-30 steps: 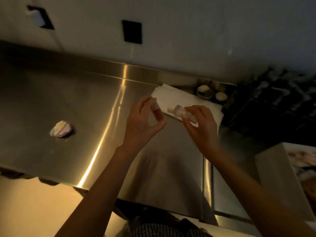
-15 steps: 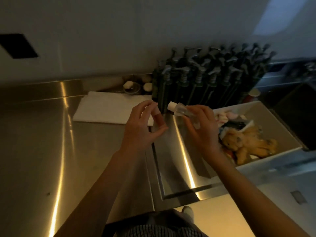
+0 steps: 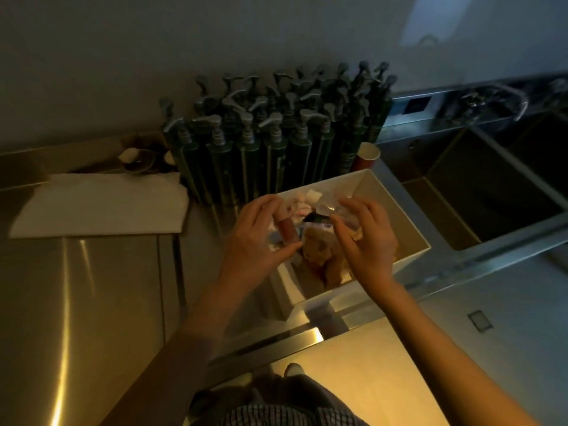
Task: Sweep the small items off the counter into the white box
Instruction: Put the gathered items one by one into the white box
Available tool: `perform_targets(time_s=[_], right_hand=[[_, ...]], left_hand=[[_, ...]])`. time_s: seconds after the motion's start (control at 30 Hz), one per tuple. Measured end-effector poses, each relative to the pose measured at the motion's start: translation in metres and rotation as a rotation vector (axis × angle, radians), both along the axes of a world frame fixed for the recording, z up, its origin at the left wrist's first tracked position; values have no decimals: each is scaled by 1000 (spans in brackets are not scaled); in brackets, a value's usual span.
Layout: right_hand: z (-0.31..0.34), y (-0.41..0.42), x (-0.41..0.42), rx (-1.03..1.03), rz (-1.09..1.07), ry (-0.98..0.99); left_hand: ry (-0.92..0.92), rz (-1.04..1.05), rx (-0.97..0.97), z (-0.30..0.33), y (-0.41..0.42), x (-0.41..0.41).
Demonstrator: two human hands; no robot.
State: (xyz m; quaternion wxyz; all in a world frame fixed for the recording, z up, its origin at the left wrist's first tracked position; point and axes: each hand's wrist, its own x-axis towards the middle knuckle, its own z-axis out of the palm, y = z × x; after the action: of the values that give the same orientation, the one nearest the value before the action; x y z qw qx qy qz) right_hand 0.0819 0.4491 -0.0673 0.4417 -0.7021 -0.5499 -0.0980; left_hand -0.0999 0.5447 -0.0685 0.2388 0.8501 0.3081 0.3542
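Note:
The white box (image 3: 413, 256) stands on the steel counter (image 3: 92, 302) just left of the sink. It holds a brown soft toy (image 3: 319, 253) and several small pale items. Both my hands hover over it. My right hand (image 3: 365, 244) grips a small clear bottle (image 3: 327, 206) with a white cap by its fingertips, above the box's far end. My left hand (image 3: 255, 241) is over the box's left wall and pinches what looks like a small reddish tube (image 3: 287, 230) with a pale end.
Several dark pump bottles (image 3: 276, 142) stand packed against the wall behind the box, with a paper cup (image 3: 367, 155) beside them. A white folded cloth (image 3: 101, 207) lies to the left, a small bowl (image 3: 135, 161) behind it. A deep sink (image 3: 491, 192) lies to the right.
My view and both hands have swung right, from the cloth area to over the white box. The bottle and the pinched item travelled along in my hands.

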Motion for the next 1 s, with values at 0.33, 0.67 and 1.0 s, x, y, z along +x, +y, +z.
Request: perform_targets(time_s=[0.33, 0.67, 1.0], right_hand=[[-30, -44, 68, -8, -96, 123], [-51, -66, 100, -29, -253, 174], [-63, -71, 123, -69, -327, 230]], left_hand=[[167, -75, -79, -18, -23, 82], [316, -126, -100, -32, -14, 163], [393, -195, -89, -51, -29, 203]])
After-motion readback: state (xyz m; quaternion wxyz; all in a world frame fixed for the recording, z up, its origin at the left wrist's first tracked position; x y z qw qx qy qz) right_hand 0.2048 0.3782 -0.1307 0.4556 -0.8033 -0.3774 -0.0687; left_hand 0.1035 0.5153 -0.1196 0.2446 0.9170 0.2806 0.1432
